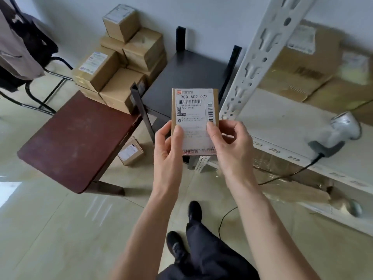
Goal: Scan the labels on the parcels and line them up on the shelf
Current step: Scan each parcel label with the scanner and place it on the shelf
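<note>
Both hands, left hand [168,144] and right hand [230,146], grasp the parcel [194,110] above the tiled floor [60,229], beside the white shelf [282,126] holding the scanner [341,130]; stacked boxes [121,63] line the wall.

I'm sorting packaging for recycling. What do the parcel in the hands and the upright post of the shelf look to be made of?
Parcel: brown cardboard, judging by its matte tan edges, with a white printed paper label stuck on its face. Shelf post: probably painted metal, going by its smooth off-white finish and punched keyhole slots.
</note>
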